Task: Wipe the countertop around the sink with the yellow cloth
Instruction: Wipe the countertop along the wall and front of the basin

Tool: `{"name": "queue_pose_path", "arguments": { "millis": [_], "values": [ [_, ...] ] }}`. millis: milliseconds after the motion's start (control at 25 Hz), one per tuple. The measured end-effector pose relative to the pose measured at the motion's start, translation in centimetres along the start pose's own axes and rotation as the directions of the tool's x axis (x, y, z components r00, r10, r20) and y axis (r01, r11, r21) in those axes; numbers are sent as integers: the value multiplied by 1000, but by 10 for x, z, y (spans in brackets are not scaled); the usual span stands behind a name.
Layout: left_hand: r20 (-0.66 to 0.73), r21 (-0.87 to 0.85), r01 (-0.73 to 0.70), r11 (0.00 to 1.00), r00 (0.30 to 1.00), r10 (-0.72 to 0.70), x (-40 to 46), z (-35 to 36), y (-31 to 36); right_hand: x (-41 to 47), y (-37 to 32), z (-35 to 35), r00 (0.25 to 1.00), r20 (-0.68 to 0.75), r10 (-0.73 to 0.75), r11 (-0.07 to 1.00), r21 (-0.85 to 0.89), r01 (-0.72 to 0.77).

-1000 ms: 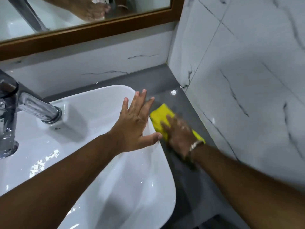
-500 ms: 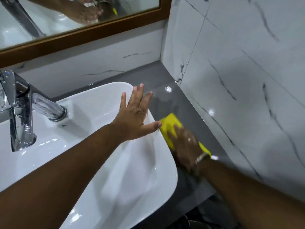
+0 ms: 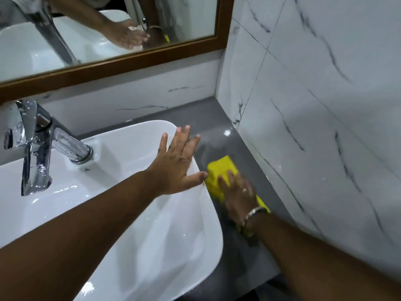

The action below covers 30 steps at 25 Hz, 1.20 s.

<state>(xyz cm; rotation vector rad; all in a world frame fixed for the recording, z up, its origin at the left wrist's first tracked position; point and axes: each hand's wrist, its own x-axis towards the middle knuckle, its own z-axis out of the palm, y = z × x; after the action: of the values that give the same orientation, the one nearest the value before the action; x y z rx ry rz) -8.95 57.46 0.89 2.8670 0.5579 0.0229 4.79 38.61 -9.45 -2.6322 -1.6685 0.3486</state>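
Note:
A yellow cloth [image 3: 219, 170] lies flat on the grey countertop [image 3: 195, 117], in the narrow strip between the white sink [image 3: 121, 213] and the right wall. My right hand [image 3: 237, 195] presses down on the cloth and covers its near half; a metal bracelet sits on that wrist. My left hand [image 3: 176, 161] rests flat on the sink's right rim, fingers spread, holding nothing. Its thumb tip lies close to the cloth's left edge.
A chrome tap [image 3: 36, 146] stands at the sink's back left. A wood-framed mirror [image 3: 121, 64] hangs on the back wall. White marble tiles [image 3: 314, 127] close off the right side. The countertop's front edge [image 3: 260, 276] lies by my right forearm.
My right hand and the cloth slid toward me along the strip, then stayed near the sink's right rim. The camera view shifted, showing more mirror. My left hand stayed on the rim.

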Motion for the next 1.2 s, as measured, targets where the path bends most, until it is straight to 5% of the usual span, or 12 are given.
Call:
{"name": "queue_pose_path", "arguments": {
  "millis": [80,200,320,440,600,680,760,840,920,1000,1120,1200],
  "values": [
    [4,0,5,1000,1000,-5,0,1,-1,-57,-9,8,959,35,-282,959,-6,282],
    [-3,-12,-1,1000,1000,1,1,3,-2,-70,27,0,923,30,-383,923,-16,384],
    [-10,-28,21,999,1000,-21,1,8,-2,17,51,-19,994,50,-97,991,-88,101],
    [-47,-37,23,999,999,-25,3,12,-3,60,28,-15,989,119,85,996,7,-86],
    [-22,5,19,1000,1000,-19,0,6,-2,-67,2,18,909,96,-405,910,-50,411],
    [-25,33,31,999,999,-30,-2,1,3,-114,30,18,883,115,-455,879,-99,466],
    [-26,83,45,996,999,-43,-3,0,7,-101,56,5,941,60,-334,928,-154,339],
    [-33,131,61,989,998,-57,-3,-1,9,-62,55,-10,999,-29,-32,996,-89,30],
    [-34,158,85,984,996,-81,-3,-3,10,-51,28,-4,992,5,128,992,-1,-128],
    [-15,206,128,970,992,-127,-6,-6,15,-84,4,10,994,-72,-86,996,-23,84],
    [-74,200,235,951,972,-225,-32,-7,35,-146,30,18,891,9,-453,883,-133,450],
    [-71,124,286,950,958,-279,-78,-8,52,-130,60,14,912,-40,-408,901,-179,395]
  ]
}}
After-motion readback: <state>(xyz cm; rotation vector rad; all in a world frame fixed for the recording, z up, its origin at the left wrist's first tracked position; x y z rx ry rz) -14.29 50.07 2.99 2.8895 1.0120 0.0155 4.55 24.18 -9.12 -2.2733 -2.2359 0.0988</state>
